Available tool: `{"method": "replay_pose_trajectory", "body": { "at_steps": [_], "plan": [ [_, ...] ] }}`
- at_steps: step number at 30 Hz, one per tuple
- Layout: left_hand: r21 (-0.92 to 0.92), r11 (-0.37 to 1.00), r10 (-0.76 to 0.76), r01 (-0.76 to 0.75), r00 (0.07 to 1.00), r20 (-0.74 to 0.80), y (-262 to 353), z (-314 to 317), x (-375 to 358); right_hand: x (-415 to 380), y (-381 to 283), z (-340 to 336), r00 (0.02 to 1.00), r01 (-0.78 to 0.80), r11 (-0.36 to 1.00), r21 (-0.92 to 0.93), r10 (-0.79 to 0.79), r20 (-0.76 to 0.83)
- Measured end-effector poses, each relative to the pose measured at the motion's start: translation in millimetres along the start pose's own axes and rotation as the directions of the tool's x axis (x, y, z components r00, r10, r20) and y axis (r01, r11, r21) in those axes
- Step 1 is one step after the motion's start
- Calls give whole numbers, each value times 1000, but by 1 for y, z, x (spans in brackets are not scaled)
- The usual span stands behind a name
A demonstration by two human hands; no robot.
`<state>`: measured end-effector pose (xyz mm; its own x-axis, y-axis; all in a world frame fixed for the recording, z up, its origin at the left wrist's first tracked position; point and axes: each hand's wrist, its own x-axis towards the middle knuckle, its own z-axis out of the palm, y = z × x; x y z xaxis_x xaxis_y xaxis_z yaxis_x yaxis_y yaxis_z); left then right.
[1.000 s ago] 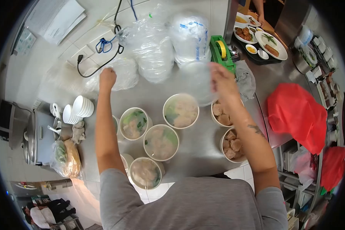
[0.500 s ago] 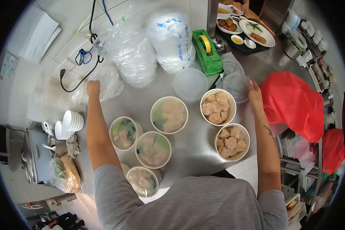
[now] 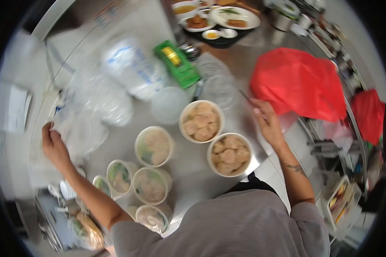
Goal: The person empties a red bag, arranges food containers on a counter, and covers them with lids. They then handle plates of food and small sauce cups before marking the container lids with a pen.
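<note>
My left hand point(image 3: 55, 145) is at the far left with its fingers curled, beside the crumpled clear plastic point(image 3: 83, 128); blur hides what it pinches. Near the red bag point(image 3: 298, 83), my right hand point(image 3: 268, 122) is closed on a thin dark stick point(image 3: 246, 97) that points up and left. Two open white tubs, one of dumplings point(image 3: 201, 122) and another of dumplings point(image 3: 229, 155), stand left of this hand. Several tubs with clear lids point(image 3: 154, 145), holding dumplings and greens, stand between my arms. Clear round lids point(image 3: 219, 91) lie behind the open tubs.
A green tape dispenser point(image 3: 177, 64) stands behind the lids, beside big bags of clear plastic point(image 3: 135, 68). At the back, a dark tray point(image 3: 223, 42) carries plated food. White bowls point(image 3: 67, 189) stand at the left, near a bagged loaf point(image 3: 90, 229).
The view has swung, shifting the table's contents mostly leftward. My left hand has moved out to the left. My right hand is now away from the clear lids, with a thin stick showing.
</note>
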<state>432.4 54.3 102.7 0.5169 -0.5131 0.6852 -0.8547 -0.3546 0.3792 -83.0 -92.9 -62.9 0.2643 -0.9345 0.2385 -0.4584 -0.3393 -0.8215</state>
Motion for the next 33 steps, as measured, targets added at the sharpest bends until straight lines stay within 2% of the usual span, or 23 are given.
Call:
{"method": "replay_pose_trajectory", "body": {
  "at_steps": [1, 4, 5, 7, 10, 11, 12, 14, 15, 16, 17, 19, 20, 21, 23, 24, 26, 28, 29, 30, 31, 32, 33],
  "plan": [
    [-274, 953, -90, 128, 985, 146, 47, 2, -10, -4, -4, -8, 1000, 3, 1000, 16, -3, 8],
    [-505, 844, -15, 180, 950, 313, 142, 53, -45, -10, -29, -46, 967, 249, 965, 78, -252, 26],
    [-533, 814, 20, 228, 908, 419, 160, 75, -53, -11, -40, -66, 947, 316, 944, 98, -319, 22],
    [-517, 787, 76, 336, 779, 623, 170, 134, -60, -7, -50, -113, 845, 529, 848, -18, -529, -77],
    [-253, 938, 42, 238, 644, 764, 150, 205, -56, -1, -27, -209, 688, 560, 796, -231, -602, -406],
    [37, 958, 228, -286, 828, 512, 125, 228, -57, 10, 2, -243, 619, 516, 806, -290, -585, -524],
    [455, 666, 515, -591, 806, 292, 115, 244, -66, 26, 36, -279, 532, 470, 814, -341, -569, -626],
    [267, 812, 461, -519, 851, 252, 182, 218, -71, 75, 107, -349, 559, 345, 935, -79, -273, -783],
    [98, 931, 314, -351, 909, 274, 218, 205, -80, 106, 154, -384, 584, 302, 948, 103, -98, -806],
    [-64, 987, 162, -149, 934, 318, 257, 195, -92, 141, 214, -422, 599, 180, 979, 97, -31, -800],
    [-83, 995, 85, -60, 933, 351, 289, 188, -105, 178, 275, -455, 613, 40, 996, 85, 43, -789],
    [-1, 981, 180, -193, 911, 371, 366, 180, -133, 239, 356, -502, 603, -216, 959, -185, -18, -798],
    [35, 967, 221, -253, 897, 382, 406, 176, -148, 265, 384, -520, 607, -267, 938, -222, -16, -795],
    [-4, 937, 315, -348, 841, 440, 445, 168, -156, 289, 410, -529, 615, -316, 913, -257, -10, -789],
    [33, 913, 334, -406, 792, 511, 496, 151, -163, 335, 456, -544, 620, -441, 834, -333, 14, -785],
    [63, 901, 327, -428, 769, 549, 512, 144, -165, 350, 473, -549, 676, -439, 835, -332, 63, -734],
    [80, 924, 284, -374, 812, 510, 532, 131, -164, 377, 504, -559, 772, -435, 838, -330, 158, -616],
    [131, 977, 81, -168, 862, 500, 563, 117, -162, 399, 544, -568, 800, -485, 761, -432, 186, -570],
    [111, 979, 97, -172, 869, 485, 571, 114, -161, 400, 532, -569, 728, -584, 712, -389, 248, -639],
    [84, 985, 95, -150, 882, 461, 577, 111, -161, 389, 504, -565, 716, -568, 729, -383, 208, -666],
    [59, 990, 88, -128, 888, 451, 585, 109, -161, 393, 499, -571, 747, -515, 758, -401, 167, -643],
    [20, 989, 126, -149, 893, 432, 586, 106, -160, 391, 483, -567, 738, -303, 844, -441, -85, -669],
    [-30, 990, 141, -141, 903, 406, 590, 104, -159, 394, 462, -565, 717, -143, 843, -519, -273, -641]
  ]
}}
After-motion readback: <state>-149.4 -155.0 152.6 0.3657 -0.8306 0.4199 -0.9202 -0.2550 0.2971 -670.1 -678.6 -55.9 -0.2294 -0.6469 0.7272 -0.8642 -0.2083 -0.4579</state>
